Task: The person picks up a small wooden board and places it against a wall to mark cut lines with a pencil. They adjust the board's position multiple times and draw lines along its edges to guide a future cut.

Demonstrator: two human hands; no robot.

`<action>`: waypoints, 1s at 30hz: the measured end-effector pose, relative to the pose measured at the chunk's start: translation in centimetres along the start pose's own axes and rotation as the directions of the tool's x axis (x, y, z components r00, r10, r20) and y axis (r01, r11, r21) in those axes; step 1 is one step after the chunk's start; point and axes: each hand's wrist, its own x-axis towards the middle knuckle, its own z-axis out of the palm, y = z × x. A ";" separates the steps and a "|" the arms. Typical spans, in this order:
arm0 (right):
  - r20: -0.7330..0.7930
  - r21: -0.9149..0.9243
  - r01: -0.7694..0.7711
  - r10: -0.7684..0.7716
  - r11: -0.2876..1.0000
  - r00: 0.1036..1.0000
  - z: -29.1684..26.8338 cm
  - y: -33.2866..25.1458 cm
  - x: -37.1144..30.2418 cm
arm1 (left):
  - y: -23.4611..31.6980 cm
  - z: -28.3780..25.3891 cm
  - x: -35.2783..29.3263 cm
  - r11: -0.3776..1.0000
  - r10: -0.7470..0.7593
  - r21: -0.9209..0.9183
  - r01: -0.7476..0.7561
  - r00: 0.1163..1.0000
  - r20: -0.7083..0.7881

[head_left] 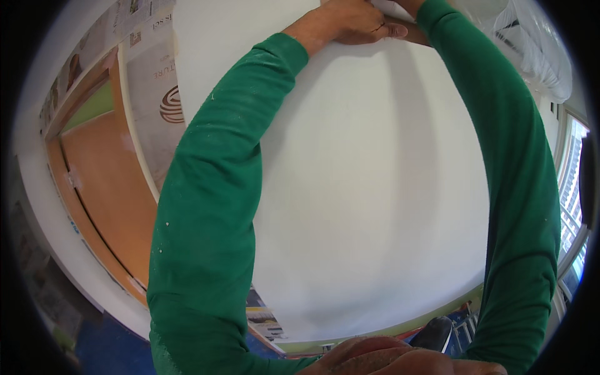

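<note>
Both my arms, in green sleeves, reach up along a large smooth white panel or wall surface (362, 187). My left hand (353, 22) is at its upper part, back of the hand toward me, with fingers curled and the thumb pointing right. Only a little of my right hand (409, 5) shows beside it; its fingers are cut off by the top edge. A narrow brown strip (417, 35) shows just below the two hands. Whatever lies between the fingers is hidden.
On the left, newspaper sheets (150, 94) cover the wall beside an orange-brown wooden door (109, 169) and its frame. Clear plastic sheeting (534, 50) bulges at the upper right. A window (572, 187) is on the right. Blue flooring or sheeting (109, 344) shows at the lower left.
</note>
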 end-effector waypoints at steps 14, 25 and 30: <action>-0.158 0.292 0.027 0.021 0.956 0.987 0.6 1.0 0.4 | -0.7 2.6 1.5 1.000 -0.009 0.006 0.010 0.977 -0.213; -0.077 0.455 0.003 0.036 0.890 0.996 1.8 2.2 3.3 | -1.3 2.6 3.1 0.982 0.116 0.173 -0.073 0.960 -0.255; -0.027 0.715 -0.046 0.094 0.698 0.995 0.8 -3.1 2.4 | -5.4 2.1 1.6 0.875 0.214 0.477 -0.085 0.951 -0.223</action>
